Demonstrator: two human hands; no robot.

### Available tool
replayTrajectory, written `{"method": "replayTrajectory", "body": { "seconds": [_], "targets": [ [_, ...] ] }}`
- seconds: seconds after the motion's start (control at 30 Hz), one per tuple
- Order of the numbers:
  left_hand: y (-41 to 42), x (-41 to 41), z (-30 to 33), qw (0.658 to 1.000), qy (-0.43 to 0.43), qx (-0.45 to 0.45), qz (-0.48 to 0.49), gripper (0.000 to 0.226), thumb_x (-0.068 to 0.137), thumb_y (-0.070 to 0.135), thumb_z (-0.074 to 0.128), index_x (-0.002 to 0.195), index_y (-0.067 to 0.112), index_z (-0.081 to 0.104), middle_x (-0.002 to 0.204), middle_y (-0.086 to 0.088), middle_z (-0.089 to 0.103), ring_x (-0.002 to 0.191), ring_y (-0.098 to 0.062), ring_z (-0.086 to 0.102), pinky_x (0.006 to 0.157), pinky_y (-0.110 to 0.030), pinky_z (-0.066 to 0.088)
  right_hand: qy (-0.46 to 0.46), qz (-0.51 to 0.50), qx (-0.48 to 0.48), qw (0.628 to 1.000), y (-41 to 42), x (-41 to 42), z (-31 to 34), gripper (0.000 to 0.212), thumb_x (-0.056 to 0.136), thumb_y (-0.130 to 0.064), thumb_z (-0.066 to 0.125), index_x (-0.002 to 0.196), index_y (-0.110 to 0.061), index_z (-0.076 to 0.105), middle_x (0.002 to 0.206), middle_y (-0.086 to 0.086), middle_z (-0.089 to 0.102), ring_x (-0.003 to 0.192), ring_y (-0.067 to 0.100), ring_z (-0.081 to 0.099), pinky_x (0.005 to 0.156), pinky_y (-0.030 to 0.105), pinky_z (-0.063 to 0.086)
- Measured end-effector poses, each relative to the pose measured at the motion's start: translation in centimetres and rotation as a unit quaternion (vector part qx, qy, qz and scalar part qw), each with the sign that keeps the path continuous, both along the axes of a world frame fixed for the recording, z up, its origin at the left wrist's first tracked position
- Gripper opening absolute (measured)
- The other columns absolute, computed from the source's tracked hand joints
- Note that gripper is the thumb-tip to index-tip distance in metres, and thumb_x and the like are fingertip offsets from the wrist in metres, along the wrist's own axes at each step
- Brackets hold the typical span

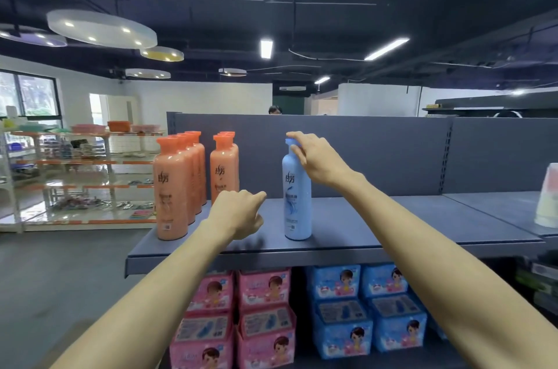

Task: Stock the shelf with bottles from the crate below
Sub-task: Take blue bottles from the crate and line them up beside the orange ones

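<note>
A tall blue bottle (297, 196) stands upright on the grey shelf (377, 226), in the middle of the frame. The right hand (317, 157) is at its top, with the fingers curled around the blue cap and the thin neck. The left hand (238, 211) floats low over the shelf, a little left of the blue bottle. Its fingers are loosely curled and it holds nothing.

Two rows of orange bottles (181, 184) stand in the middle left of the frame. The crate is not in the picture.

The blue bottle looks like smooth, hard plastic, so it may be slippery. If it is full, it is probably a bit heavy. It is tall and thin, so it could tip over. The neck is a good place to hold it, or the middle of the body.
</note>
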State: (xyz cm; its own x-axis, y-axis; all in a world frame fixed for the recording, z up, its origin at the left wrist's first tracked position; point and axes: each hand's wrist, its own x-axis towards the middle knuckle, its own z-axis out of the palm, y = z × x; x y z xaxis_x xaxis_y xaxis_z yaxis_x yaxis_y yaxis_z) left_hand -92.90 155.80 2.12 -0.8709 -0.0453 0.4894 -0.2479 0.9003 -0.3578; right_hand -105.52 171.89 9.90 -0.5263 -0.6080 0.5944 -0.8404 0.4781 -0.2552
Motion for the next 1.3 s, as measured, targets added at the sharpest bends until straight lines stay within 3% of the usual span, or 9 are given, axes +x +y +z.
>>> {"method": "replayTrajectory", "body": {
  "seconds": [0.17, 0.27, 0.33, 0.4, 0.53, 0.73, 0.87, 1.17, 1.3],
  "targets": [
    [-1.3, 0.2, -1.1, 1.0, -0.007, 0.0, 0.021, 0.024, 0.087, 0.03, 0.047, 0.107, 0.016, 0.048, 0.092, -0.005, 0.064, 0.069, -0.028, 0.051, 0.059, -0.031, 0.036, -0.05, -0.002, -0.08, 0.996, 1.6, 1.5, -2.7, 0.073, 0.1, -0.041, 0.051, 0.159, -0.031, 0.009, 0.109, 0.006, 0.059, 0.112, 0.032, 0.051, 0.092, 0.044, 0.048],
    [-1.9, -0.1, -1.5, 1.0, -0.013, 0.01, 0.025, 0.024, 0.087, 0.03, 0.048, 0.106, 0.016, 0.049, 0.093, -0.006, 0.064, 0.077, -0.03, 0.06, 0.061, -0.032, 0.038, -0.078, -0.022, -0.066, 0.994, 2.0, 2.1, -5.0, 0.1, 0.089, -0.041, 0.068, 0.157, -0.028, -0.004, 0.124, 0.01, 0.061, 0.109, 0.031, 0.059, 0.091, 0.045, 0.05],
    [-2.1, -0.2, -1.9, 1.0, -0.015, 0.012, 0.025, 0.024, 0.087, 0.031, 0.048, 0.106, 0.017, 0.049, 0.094, -0.006, 0.064, 0.079, -0.031, 0.061, 0.062, -0.033, 0.04, -0.114, -0.057, -0.051, 0.991, 1.9, 2.0, -6.8, 0.092, 0.085, -0.044, 0.072, 0.151, -0.016, 0.016, 0.121, 0.012, 0.062, 0.107, 0.034, 0.061, 0.087, 0.045, 0.052],
    [-2.3, -0.3, -2.4, 0.999, -0.018, 0.018, 0.024, 0.024, 0.087, 0.031, 0.048, 0.106, 0.017, 0.049, 0.096, -0.007, 0.064, 0.08, -0.031, 0.061, 0.063, -0.034, 0.04, -0.135, -0.082, -0.038, 0.987, 1.6, 1.9, -8.7, 0.065, 0.083, -0.049, 0.072, 0.122, -0.013, 0.036, 0.117, 0.012, 0.061, 0.104, 0.034, 0.06, 0.081, 0.042, 0.051],
    [-2.8, -1.0, -3.5, 0.999, -0.018, 0.037, 0.016, 0.024, 0.088, 0.035, 0.047, 0.104, 0.017, 0.049, 0.099, -0.008, 0.064, 0.084, -0.033, 0.062, 0.067, -0.035, 0.043, -0.15, -0.105, -0.041, 0.982, 0.8, 1.8, -10.4, 0.066, 0.08, -0.054, 0.074, 0.115, -0.011, 0.04, 0.115, 0.008, 0.05, 0.106, 0.032, 0.053, 0.077, 0.036, 0.038],
    [-3.8, -1.8, -4.1, 0.997, -0.004, 0.076, 0.014, 0.027, 0.088, 0.038, 0.046, 0.106, 0.018, 0.05, 0.101, -0.009, 0.066, 0.087, -0.032, 0.063, 0.077, -0.038, 0.048, -0.155, -0.097, -0.045, 0.982, -0.3, 1.1, -10.4, 0.058, 0.08, -0.05, 0.076, 0.105, -0.012, 0.04, 0.113, 0.009, 0.058, 0.104, 0.032, 0.056, 0.078, 0.037, 0.045],
    [-4.1, -2.3, -4.3, 0.997, 0.007, 0.078, 0.014, 0.026, 0.089, 0.037, 0.046, 0.104, 0.017, 0.051, 0.099, -0.009, 0.067, 0.086, -0.032, 0.063, 0.073, -0.036, 0.046, -0.146, -0.1, -0.041, 0.983, -1.6, 0.9, -10.7, 0.056, 0.085, -0.046, 0.073, 0.111, -0.008, 0.041, 0.116, 0.014, 0.061, 0.103, 0.037, 0.058, 0.083, 0.047, 0.051],
    [-4.4, -3.9, -5.5, 0.995, 0.048, 0.089, -0.005, 0.013, 0.085, 0.021, 0.053, 0.08, 0.016, 0.041, 0.085, -0.006, 0.061, 0.08, -0.032, 0.06, 0.055, -0.033, 0.034, -0.174, -0.056, -0.037, 0.982, -4.9, -1.1, -10.8, 0.048, 0.088, -0.035, 0.072, 0.108, -0.01, 0.036, 0.117, 0.017, 0.059, 0.101, 0.037, 0.058, 0.081, 0.045, 0.052],
    [-4.2, -4.9, -5.7, 0.994, 0.056, 0.089, 0.007, 0.004, 0.086, 0.016, 0.049, 0.086, 0.016, 0.045, 0.09, -0.006, 0.059, 0.084, -0.031, 0.059, 0.056, -0.033, 0.029, -0.165, -0.049, -0.035, 0.984, -6.7, -2.2, -11.5, 0.044, 0.092, -0.034, 0.068, 0.11, -0.009, 0.037, 0.118, 0.017, 0.06, 0.102, 0.037, 0.057, 0.081, 0.043, 0.05]
  ]
}}
